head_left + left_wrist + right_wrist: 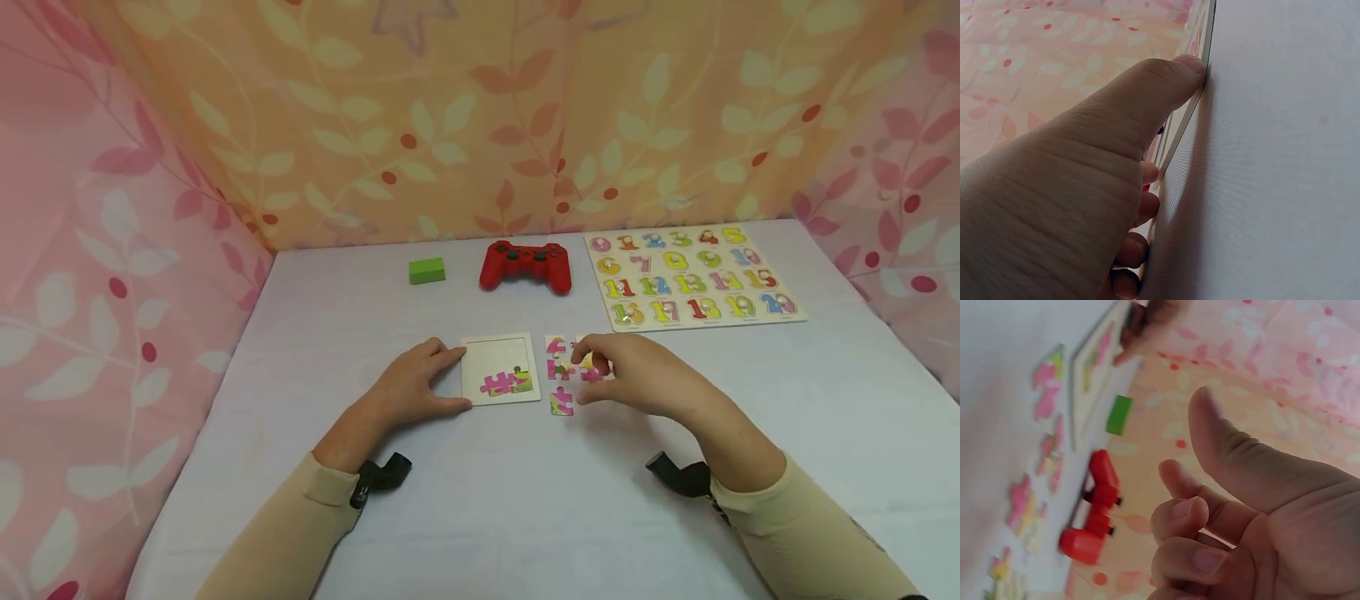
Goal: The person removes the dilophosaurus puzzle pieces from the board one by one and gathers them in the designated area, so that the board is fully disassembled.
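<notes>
A square wooden puzzle tray (480, 354) lies flat on the table, with a few joined pink and green puzzle pieces (504, 383) in its lower right part. My left hand (408, 387) holds the tray by its left side, thumb at the near corner and index finger at the far one. In the left wrist view the thumb (1169, 78) presses on the tray's edge. My right hand (645, 375) hovers over loose puzzle pieces (562, 402) right of the tray. Its fingers are loosely bent, thumb apart, with nothing between them. It hides some of those pieces.
Behind the tray lie a green block (427, 271) and a red game controller (526, 267). At the back right is a wooden number board (693, 279) with knobbed numerals. Patterned cloth (450, 125) hangs behind the white-covered table (495, 517) and along both sides.
</notes>
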Tool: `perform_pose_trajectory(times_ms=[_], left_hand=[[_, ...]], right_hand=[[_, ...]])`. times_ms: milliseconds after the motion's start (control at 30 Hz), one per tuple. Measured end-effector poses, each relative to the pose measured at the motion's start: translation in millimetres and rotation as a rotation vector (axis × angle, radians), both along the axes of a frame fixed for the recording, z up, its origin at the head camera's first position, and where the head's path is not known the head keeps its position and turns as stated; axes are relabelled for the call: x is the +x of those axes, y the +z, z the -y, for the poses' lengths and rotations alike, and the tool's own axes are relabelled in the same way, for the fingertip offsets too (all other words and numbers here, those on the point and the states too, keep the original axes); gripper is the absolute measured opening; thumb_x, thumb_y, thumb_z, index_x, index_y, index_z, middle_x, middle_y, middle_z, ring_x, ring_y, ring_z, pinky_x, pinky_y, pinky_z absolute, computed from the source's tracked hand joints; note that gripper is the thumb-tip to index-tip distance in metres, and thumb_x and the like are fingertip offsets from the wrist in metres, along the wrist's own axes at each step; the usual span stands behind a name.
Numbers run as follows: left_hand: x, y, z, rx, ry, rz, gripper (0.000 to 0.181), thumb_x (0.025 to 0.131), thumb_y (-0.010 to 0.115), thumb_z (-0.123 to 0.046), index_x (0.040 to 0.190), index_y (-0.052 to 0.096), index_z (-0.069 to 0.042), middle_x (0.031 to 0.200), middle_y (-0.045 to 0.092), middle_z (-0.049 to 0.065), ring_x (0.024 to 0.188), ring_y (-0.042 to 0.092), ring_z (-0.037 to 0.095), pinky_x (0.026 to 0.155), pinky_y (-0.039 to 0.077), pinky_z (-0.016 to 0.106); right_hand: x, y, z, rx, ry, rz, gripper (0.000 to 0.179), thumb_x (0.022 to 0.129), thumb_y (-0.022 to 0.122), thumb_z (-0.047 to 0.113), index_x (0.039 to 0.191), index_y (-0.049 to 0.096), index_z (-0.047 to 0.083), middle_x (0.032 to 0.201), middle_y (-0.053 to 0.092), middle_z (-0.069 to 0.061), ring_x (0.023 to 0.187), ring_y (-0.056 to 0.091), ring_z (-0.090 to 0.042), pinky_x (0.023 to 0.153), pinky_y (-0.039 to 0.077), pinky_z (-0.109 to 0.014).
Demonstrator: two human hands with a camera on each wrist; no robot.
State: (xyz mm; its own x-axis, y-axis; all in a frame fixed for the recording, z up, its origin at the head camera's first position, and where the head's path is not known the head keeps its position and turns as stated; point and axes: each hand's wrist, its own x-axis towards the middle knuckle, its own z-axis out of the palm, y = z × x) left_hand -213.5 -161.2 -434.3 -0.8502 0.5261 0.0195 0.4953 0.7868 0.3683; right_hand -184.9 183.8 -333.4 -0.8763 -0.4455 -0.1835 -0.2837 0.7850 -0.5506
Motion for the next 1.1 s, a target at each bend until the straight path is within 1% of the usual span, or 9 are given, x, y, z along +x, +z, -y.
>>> perform_pose_trajectory(times_ms=[167,300,400,500,633,767,1000,1100], left_hand=[[1.4,0.2,0.7,-0.012,0.008,0.017,0.087,0.081,0.081,-0.057,0.151,0.054,-0.013,0.112,0.054,-0.001,0.093,0.049,0.013,0.077,0.044,0.03],[1.8,0.4,0.7,-0.013,0.011,0.021,0.086,0.081,0.081,-0.057,0.151,0.054,-0.014,0.113,0.055,-0.001,0.094,0.05,0.013,0.078,0.045,0.03],[0.8,-0.9,0.2,-0.011,0.007,0.014,0.086,0.081,0.081,-0.056,0.151,0.054,-0.013,0.113,0.055,0.0,0.095,0.05,0.014,0.078,0.045,0.031],[-0.5,-2.8,0.1,-0.016,0.005,0.015,0.086,0.082,0.081,-0.057,0.151,0.053,-0.014,0.112,0.054,0.0,0.095,0.05,0.014,0.078,0.045,0.03],[-0.8,-3.7,-0.6,-0.02,0.009,0.017,0.086,0.082,0.08,-0.058,0.151,0.054,-0.015,0.112,0.054,-0.001,0.094,0.049,0.014,0.077,0.044,0.03],[0.0,-1.8,-2.4,-0.027,0.017,0.026,0.087,0.081,0.079,-0.06,0.151,0.053,-0.015,0.111,0.053,-0.002,0.093,0.049,0.013,0.076,0.044,0.03],[0.4,2.2,-2.8,-0.021,0.019,0.023,0.087,0.081,0.081,-0.058,0.151,0.054,-0.014,0.111,0.054,-0.001,0.093,0.049,0.014,0.076,0.044,0.03],[-0.2,2.6,-1.4,-0.011,0.01,0.011,0.087,0.081,0.082,-0.057,0.151,0.054,-0.014,0.111,0.054,0.0,0.092,0.049,0.014,0.076,0.045,0.03]], right_hand=[[5.5,24.8,-7,-0.017,-0.017,-0.064,0.044,0.082,0.087,0.038,0.116,0.069,0.016,0.087,0.053,-0.001,0.073,0.048,-0.019,0.063,0.041,-0.035],[9.5,42.2,-12,-0.027,-0.013,-0.114,0.041,0.083,0.087,0.035,0.115,0.069,0.018,0.086,0.054,0.0,0.073,0.05,-0.02,0.062,0.043,-0.035],[11.3,52.1,-12,-0.035,0.008,-0.141,0.039,0.084,0.086,0.034,0.115,0.069,0.019,0.086,0.054,0.002,0.071,0.05,-0.02,0.061,0.043,-0.034],[13.0,56.9,-7,-0.058,0.027,-0.156,0.037,0.085,0.086,0.031,0.115,0.069,0.019,0.087,0.055,0.003,0.07,0.05,-0.019,0.062,0.044,-0.033],[17.1,56.5,5,-0.091,0.052,-0.167,0.037,0.085,0.086,0.028,0.116,0.07,0.018,0.089,0.056,0.003,0.071,0.051,-0.018,0.063,0.044,-0.033],[20.4,50.0,22,-0.1,0.103,-0.199,0.036,0.086,0.085,0.029,0.118,0.07,0.018,0.09,0.058,0.005,0.071,0.051,-0.015,0.063,0.045,-0.032],[17.7,28.8,59,-0.096,0.187,-0.246,0.04,0.088,0.084,0.03,0.123,0.07,0.018,0.095,0.058,0.01,0.079,0.056,-0.013,0.067,0.048,-0.031],[14.2,17.1,71,-0.083,0.216,-0.243,0.04,0.089,0.082,0.03,0.124,0.07,0.017,0.098,0.059,0.011,0.08,0.056,-0.012,0.068,0.048,-0.03]])
